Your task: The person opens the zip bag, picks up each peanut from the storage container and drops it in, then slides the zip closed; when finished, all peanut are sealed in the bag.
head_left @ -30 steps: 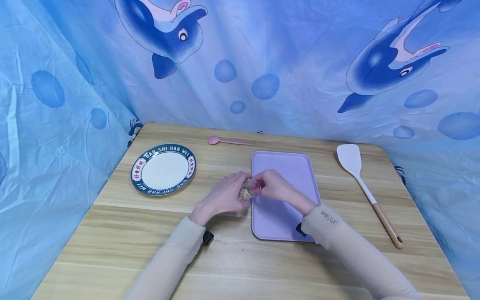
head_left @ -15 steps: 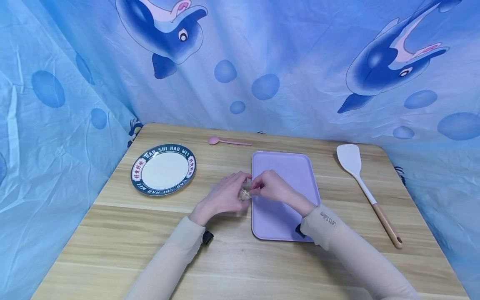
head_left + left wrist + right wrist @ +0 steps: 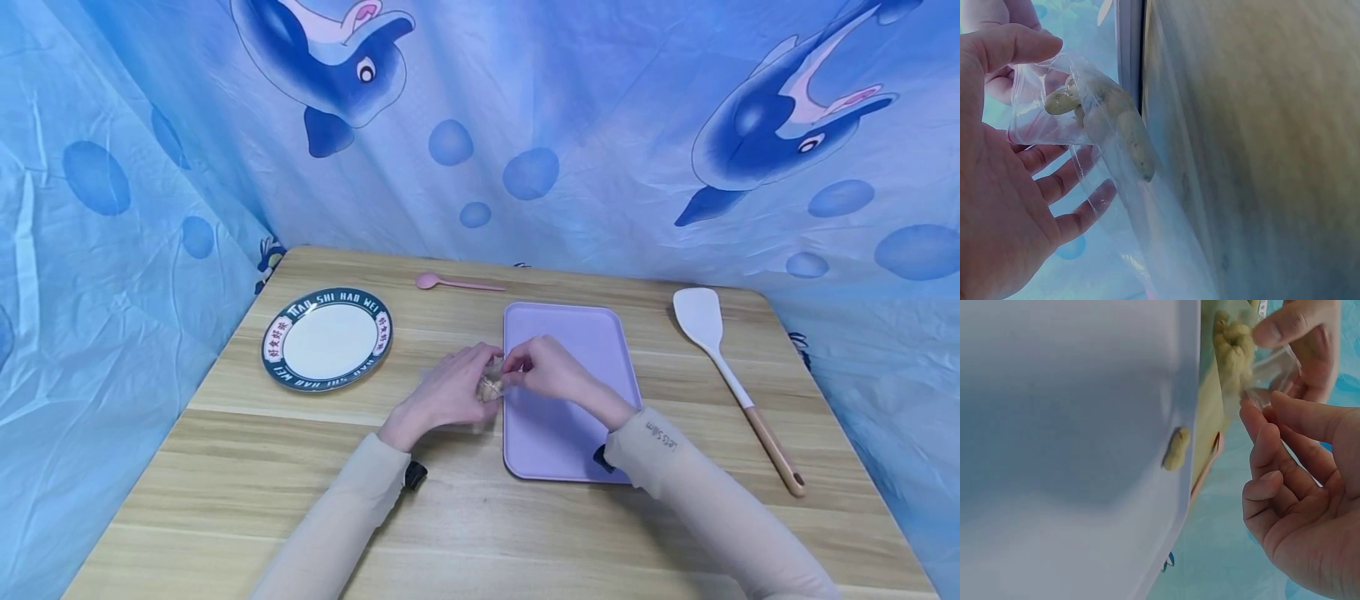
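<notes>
A clear plastic zip bag [image 3: 1172,244] with several peanuts [image 3: 1132,134] in it is between my hands, beside the left edge of the purple tray [image 3: 562,446]. My left hand [image 3: 447,390] holds the bag near its mouth, thumb on one side and fingers on the other. Over the tray's left side, my right hand [image 3: 551,371] pinches the edge of the bag's mouth between thumb and index finger. In the right wrist view, a single peanut [image 3: 1176,449] lies on the tray near its rim. In the head view, my hands cover most of the bag.
A round plate [image 3: 330,340] with a dark green patterned rim sits at the left. Behind the hands lies a pink spoon [image 3: 427,281]. At the right is a white spatula [image 3: 701,321] with a wooden handle. A blue dolphin-print curtain [image 3: 487,108] hangs behind the table.
Both hands stay almost in place at the bag. The right hand and wrist shift very slightly.
</notes>
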`<move>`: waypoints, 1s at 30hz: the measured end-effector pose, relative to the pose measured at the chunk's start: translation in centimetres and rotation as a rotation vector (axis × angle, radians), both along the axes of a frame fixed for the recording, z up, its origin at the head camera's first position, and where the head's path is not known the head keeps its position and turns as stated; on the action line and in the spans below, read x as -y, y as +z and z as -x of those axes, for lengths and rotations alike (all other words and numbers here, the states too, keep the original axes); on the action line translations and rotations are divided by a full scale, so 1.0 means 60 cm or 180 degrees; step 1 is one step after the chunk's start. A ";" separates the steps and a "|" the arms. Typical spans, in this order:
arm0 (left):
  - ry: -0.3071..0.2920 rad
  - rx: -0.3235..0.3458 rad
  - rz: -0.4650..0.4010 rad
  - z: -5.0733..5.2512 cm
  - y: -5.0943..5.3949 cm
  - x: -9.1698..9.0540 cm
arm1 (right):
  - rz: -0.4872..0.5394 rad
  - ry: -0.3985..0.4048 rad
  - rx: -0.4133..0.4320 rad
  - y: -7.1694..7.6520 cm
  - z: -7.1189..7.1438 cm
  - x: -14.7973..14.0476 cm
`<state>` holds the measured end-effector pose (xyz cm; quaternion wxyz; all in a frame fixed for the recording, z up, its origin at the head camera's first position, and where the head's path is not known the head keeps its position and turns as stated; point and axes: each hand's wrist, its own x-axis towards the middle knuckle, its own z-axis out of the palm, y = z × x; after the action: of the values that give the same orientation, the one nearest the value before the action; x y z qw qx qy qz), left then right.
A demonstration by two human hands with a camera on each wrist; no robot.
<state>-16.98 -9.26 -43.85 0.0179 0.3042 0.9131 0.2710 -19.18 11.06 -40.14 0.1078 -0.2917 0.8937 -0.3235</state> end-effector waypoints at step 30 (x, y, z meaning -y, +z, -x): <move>0.0019 -0.0010 0.0075 0.000 0.000 -0.001 | -0.0046 0.0096 0.0109 -0.043 0.082 -0.043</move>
<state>-16.96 -9.18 -43.84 0.0193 0.3016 0.9172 0.2598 -24.12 13.66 -42.73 0.1301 -0.2988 0.8895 -0.3202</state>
